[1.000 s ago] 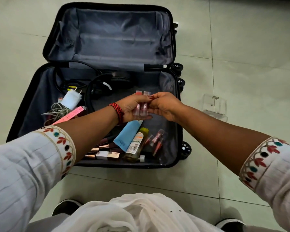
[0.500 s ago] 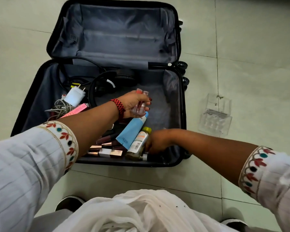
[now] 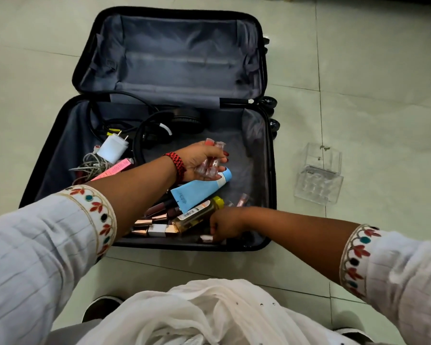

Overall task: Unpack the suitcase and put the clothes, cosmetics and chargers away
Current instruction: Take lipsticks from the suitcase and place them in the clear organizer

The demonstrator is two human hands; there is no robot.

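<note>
Since a second ago the right hand (image 3: pixel 225 226) has parted from the left and dropped into the near right corner of the suitcase (image 3: pixel 271 170). Its fingers curl down among the cosmetics, touching a small capped stick (image 3: pixel 207 238); whether they grip it I cannot tell. Just left of those fingers lie a yellow-capped bottle (image 3: pixel 197 215), a row of lipsticks (image 3: pixel 157 229) and a blue tube (image 3: pixel 197 192). Above the blue tube the left hand (image 3: pixel 202 160) hovers, fingers curled round two small clear tubes (image 3: pixel 208 165) with pink caps. Beyond and left of its knuckles sit a white charger (image 3: pixel 113 146) on tangled cables (image 3: pixel 92 165), then black headphones (image 3: pixel 184 118). A clear organiser (image 3: pixel 317 180) stands on the floor outside, well right of both hands.
</note>
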